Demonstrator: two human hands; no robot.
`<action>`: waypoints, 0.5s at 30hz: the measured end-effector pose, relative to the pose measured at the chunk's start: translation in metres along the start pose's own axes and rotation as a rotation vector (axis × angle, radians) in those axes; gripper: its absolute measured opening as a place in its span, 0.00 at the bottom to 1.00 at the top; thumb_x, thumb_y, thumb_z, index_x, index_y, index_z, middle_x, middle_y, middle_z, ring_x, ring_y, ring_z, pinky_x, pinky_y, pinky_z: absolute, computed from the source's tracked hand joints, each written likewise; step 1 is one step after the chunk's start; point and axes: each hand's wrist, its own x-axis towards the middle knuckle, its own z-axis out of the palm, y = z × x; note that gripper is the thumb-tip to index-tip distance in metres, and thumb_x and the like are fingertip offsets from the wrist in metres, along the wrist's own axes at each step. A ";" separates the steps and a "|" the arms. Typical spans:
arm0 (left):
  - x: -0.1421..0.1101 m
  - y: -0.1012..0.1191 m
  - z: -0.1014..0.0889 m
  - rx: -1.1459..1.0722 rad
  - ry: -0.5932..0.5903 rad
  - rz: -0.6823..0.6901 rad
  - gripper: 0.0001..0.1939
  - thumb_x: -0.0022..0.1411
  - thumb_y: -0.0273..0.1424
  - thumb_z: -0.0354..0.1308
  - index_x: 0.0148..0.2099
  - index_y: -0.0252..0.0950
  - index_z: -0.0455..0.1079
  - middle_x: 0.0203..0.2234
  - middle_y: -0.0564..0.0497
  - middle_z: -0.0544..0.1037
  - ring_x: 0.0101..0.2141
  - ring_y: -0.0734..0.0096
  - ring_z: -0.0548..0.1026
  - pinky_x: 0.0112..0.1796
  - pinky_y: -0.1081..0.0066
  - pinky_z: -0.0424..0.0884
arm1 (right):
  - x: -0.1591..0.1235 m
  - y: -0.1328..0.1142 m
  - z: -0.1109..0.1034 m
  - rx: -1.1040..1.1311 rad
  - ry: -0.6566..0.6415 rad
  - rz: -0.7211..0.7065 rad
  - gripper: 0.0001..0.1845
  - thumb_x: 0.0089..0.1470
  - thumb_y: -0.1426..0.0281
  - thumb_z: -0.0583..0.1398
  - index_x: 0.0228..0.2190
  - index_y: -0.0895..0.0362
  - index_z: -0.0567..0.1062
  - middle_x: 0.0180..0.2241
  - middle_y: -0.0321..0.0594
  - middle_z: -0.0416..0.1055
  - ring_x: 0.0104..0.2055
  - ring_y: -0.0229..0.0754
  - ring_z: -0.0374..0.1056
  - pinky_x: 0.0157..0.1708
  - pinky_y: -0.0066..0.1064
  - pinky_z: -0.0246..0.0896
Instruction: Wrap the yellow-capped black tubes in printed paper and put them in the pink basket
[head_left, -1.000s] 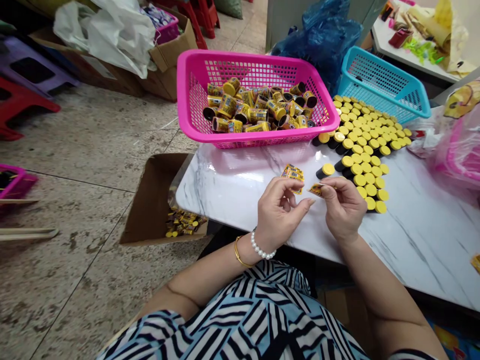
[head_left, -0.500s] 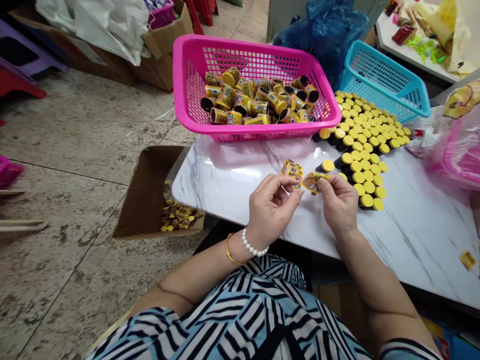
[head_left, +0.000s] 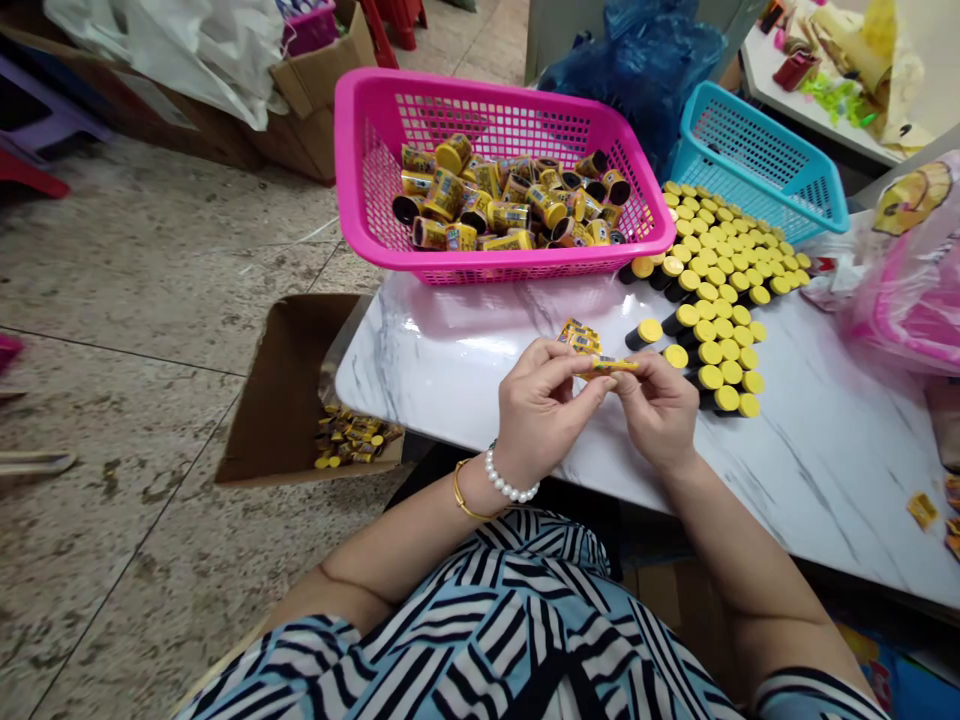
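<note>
The left hand (head_left: 544,400) and the right hand (head_left: 660,405) meet over the near edge of the surface (head_left: 465,390), thumbs and fingers pinching a yellow printed label (head_left: 616,365) between them. It is seen almost edge-on, with its lettering too small to read. A second ago the hands were apart; half a second ago the label showed its broad face, while now it is turned and the hands have closed in on it. Just beyond the fingertips lies a small pile of similar labels (head_left: 577,333), its print also unreadable. To the right of the pile stands a black tub (head_left: 646,333) with a plain yellow lid, and past it a crowd of lidded tubs (head_left: 724,330). Farther off, the pink basket (head_left: 502,262) holds tubs wrapped in yellow labels, no brand legible. Behind the crowd sits a blue basket (head_left: 814,190).
</note>
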 end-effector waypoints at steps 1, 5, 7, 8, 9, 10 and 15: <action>-0.001 -0.001 -0.002 -0.001 0.008 -0.001 0.07 0.58 0.32 0.74 0.38 0.37 0.83 0.35 0.50 0.78 0.24 0.81 0.67 0.24 0.76 0.65 | 0.000 -0.002 0.000 -0.052 -0.015 -0.048 0.09 0.64 0.62 0.66 0.33 0.53 0.79 0.30 0.35 0.75 0.32 0.39 0.70 0.35 0.34 0.68; -0.003 0.000 -0.012 0.019 0.021 -0.046 0.05 0.57 0.32 0.75 0.36 0.39 0.85 0.33 0.49 0.81 0.27 0.76 0.73 0.26 0.75 0.69 | 0.003 -0.006 -0.002 -0.215 -0.069 -0.188 0.11 0.66 0.61 0.63 0.32 0.51 0.80 0.30 0.38 0.77 0.33 0.42 0.71 0.37 0.38 0.69; -0.002 0.003 -0.018 -0.008 0.012 -0.168 0.05 0.58 0.32 0.74 0.36 0.38 0.84 0.28 0.50 0.81 0.24 0.77 0.72 0.25 0.75 0.68 | 0.008 -0.004 -0.007 -0.300 -0.054 -0.268 0.12 0.65 0.57 0.63 0.37 0.50 0.81 0.36 0.41 0.79 0.42 0.47 0.74 0.47 0.44 0.71; -0.002 0.005 -0.020 -0.045 -0.004 -0.257 0.05 0.59 0.33 0.74 0.36 0.37 0.84 0.24 0.52 0.79 0.21 0.78 0.71 0.24 0.75 0.67 | 0.012 -0.002 -0.010 -0.359 -0.025 -0.294 0.14 0.64 0.55 0.63 0.41 0.50 0.82 0.41 0.44 0.79 0.49 0.51 0.73 0.54 0.50 0.69; -0.001 0.006 -0.022 -0.095 -0.030 -0.354 0.06 0.59 0.34 0.73 0.36 0.37 0.83 0.21 0.54 0.77 0.19 0.78 0.69 0.22 0.76 0.65 | 0.016 0.001 -0.014 -0.431 0.016 -0.298 0.17 0.64 0.53 0.63 0.46 0.50 0.81 0.47 0.46 0.78 0.56 0.55 0.71 0.62 0.55 0.64; 0.001 0.007 -0.025 -0.152 -0.061 -0.450 0.08 0.60 0.35 0.73 0.36 0.36 0.82 0.18 0.55 0.75 0.16 0.79 0.68 0.20 0.76 0.63 | 0.020 0.004 -0.017 -0.512 0.052 -0.278 0.20 0.63 0.53 0.64 0.51 0.50 0.80 0.52 0.47 0.77 0.63 0.60 0.66 0.67 0.61 0.56; 0.016 0.008 -0.035 -0.388 -0.211 -0.806 0.15 0.55 0.37 0.75 0.40 0.33 0.80 0.25 0.51 0.81 0.13 0.82 0.66 0.14 0.80 0.53 | 0.034 0.018 -0.024 -0.737 -0.004 -0.105 0.20 0.58 0.69 0.68 0.53 0.49 0.80 0.53 0.48 0.77 0.72 0.66 0.54 0.72 0.75 0.34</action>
